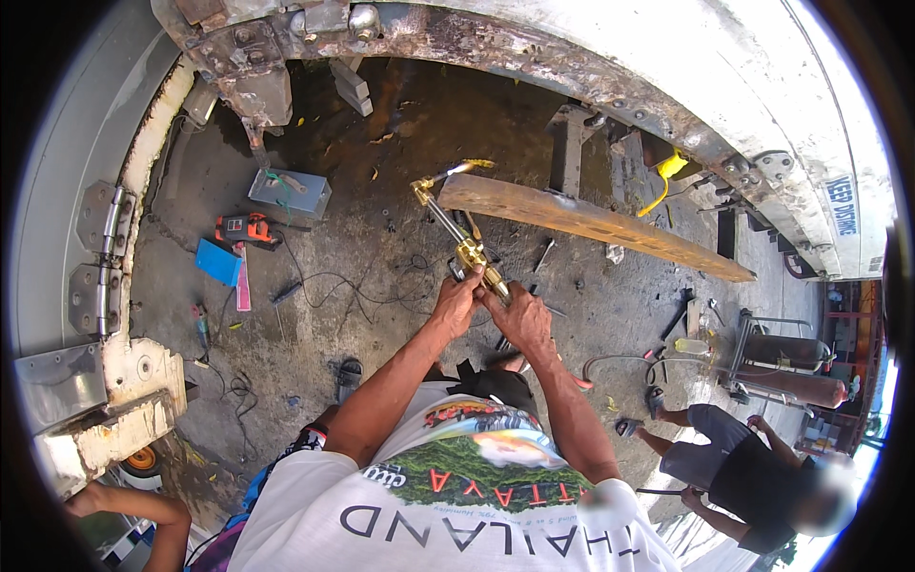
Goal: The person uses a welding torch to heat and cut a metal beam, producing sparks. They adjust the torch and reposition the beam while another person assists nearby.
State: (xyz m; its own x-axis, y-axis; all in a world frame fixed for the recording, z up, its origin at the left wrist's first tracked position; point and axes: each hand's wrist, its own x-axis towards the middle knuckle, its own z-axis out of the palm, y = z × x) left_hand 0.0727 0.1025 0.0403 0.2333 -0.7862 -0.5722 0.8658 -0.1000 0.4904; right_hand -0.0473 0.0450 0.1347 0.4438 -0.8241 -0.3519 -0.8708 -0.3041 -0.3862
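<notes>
In front of me I hold a brass cutting torch, its head pointing up and away to the left. My left hand is closed around the torch body near its valves. Just behind it on the handle, my right hand is closed too, thumb up by the valve. A bright yellow-white streak, which looks like a flame, comes off the torch head toward the end of a rusty steel beam. That beam runs off to the right, beside and beyond the torch.
On the left floor lie a grey metal box, an orange power tool, a blue piece and loose cables. A vehicle frame curves overhead. Gas cylinders lie on a trolley at right, near a person. Another person's arm is lower left.
</notes>
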